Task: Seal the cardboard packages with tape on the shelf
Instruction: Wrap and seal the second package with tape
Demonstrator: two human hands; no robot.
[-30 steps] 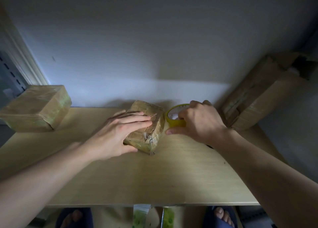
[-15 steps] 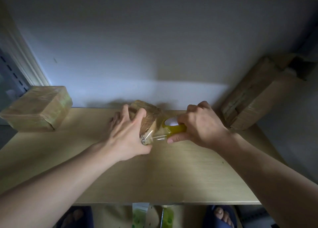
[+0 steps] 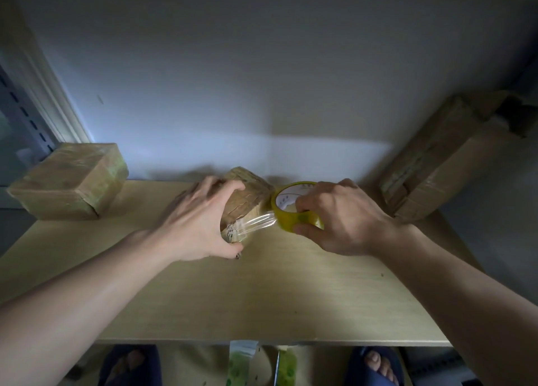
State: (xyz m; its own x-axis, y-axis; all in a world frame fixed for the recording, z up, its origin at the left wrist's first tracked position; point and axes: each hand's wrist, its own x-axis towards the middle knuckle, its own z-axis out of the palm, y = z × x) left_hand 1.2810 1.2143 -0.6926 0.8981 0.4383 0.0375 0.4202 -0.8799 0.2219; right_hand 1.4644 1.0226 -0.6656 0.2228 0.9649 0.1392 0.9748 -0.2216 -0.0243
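A small cardboard package (image 3: 247, 193) stands tilted on the wooden shelf (image 3: 262, 298), near its back edge. My left hand (image 3: 201, 219) grips it from the left, fingers over its top and thumb at its near corner. My right hand (image 3: 334, 216) holds a yellow tape roll (image 3: 294, 211) just right of the package. A clear strip of tape (image 3: 256, 222) stretches from the roll to the package's near end.
A taped cardboard package (image 3: 70, 181) lies at the shelf's far left. A larger brown box (image 3: 442, 164) leans against the right wall. The white back wall rises behind the shelf. Below the front edge are two feet in dark slippers and green packaging.
The left hand turned the package up on edge and shifted its grip. The right hand drew the roll away to the right, pulling out a strip of clear tape.
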